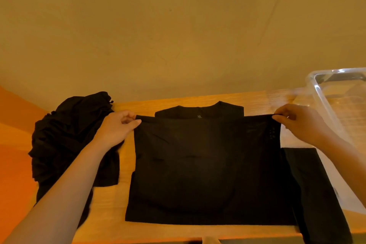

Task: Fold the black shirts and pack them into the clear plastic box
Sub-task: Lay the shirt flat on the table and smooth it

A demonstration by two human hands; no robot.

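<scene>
Folding is under way on one black shirt, spread on the tabletop: the left hand and right hand each have a pinching grip on a corner of the hem, carried up near the collar. A heap of unfolded black shirts waits at the left, so most work seems left. The clear plastic box stands at the right; something dark shows inside, unclear what.
</scene>
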